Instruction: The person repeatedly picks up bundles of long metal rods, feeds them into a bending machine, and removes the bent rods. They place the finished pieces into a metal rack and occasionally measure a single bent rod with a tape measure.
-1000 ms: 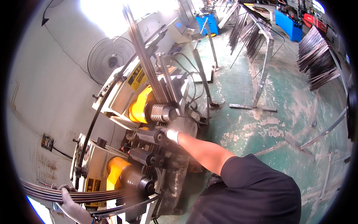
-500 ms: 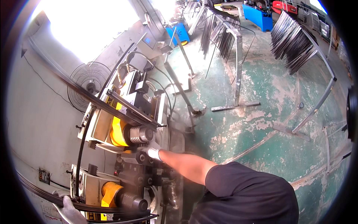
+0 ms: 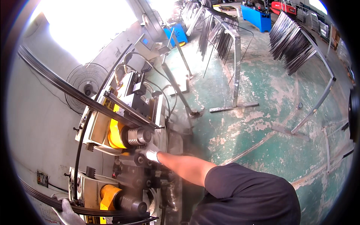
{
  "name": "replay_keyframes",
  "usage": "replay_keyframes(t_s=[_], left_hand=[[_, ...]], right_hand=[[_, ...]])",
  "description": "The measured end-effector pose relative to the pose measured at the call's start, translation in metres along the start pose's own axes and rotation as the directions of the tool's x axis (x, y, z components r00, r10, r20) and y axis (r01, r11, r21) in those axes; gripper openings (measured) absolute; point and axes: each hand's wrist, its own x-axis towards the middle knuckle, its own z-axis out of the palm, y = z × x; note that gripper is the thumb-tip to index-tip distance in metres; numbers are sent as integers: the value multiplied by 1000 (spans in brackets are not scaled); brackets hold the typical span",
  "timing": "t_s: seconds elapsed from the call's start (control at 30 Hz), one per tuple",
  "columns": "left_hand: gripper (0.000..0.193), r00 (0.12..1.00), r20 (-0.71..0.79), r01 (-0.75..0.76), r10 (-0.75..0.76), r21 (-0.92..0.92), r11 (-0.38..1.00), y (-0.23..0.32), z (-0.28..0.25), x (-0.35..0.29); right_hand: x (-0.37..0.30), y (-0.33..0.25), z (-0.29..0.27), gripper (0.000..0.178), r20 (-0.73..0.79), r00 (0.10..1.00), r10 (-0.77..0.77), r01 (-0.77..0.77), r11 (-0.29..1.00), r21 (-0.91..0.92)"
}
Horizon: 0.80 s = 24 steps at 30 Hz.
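Gripping with the left hand (image 3: pixel 68 214), the person has the lower bundle of dark bars (image 3: pixel 95 211) near the left side of the machine (image 3: pixel 88 192). The gloved fingers are closed around these bars, with the thumb on the nearer side. The long axis of the bundle goes from the far left toward the right, a little downward, as far as the lower roller (image 3: pixel 131 204) beside its yellow guard (image 3: pixel 108 195). So the bars extend to both sides of this hand.

The right hand (image 3: pixel 151 152), also in a white glove, reaches in from the right side and is just below the upper ribbed roller (image 3: pixel 139 136), close to the dark cylindrical blocks (image 3: pixel 135 161). Its fingers point to the left, but their tips are hidden among the machine parts (from my place I cannot tell if they are spread, pressed together or pinching something).

Above it lies the upper bundle of dark bars (image 3: pixel 71 89), sloping from the upper left down to the upper roller. Its lower end is near the right hand, up and slightly left of it; of the 2 hands, the right is clearly nearer to that end.
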Motion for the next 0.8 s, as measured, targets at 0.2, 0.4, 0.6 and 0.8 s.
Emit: replay_keyframes(t_s=[0.2,0.4,0.6,0.8], left_hand=[[31,1000,9,-25,25,-15,1000,-3,2,3],[40,997,30,71,-67,-152,986,-49,-1,18],[45,996,53,76,-68,-176,981,-75,-4,23],[42,987,11,162,-162,-152,975,-44,-5,14]], right_hand=[[21,33,-7,54,52,993,-102,102,995,-4],[21,36,-4,54,95,991,-90,93,995,-24],[3,0,-7,55,50,999,16,-16,1000,3],[-17,-50,-11,60,45,975,216,-215,976,-23]])
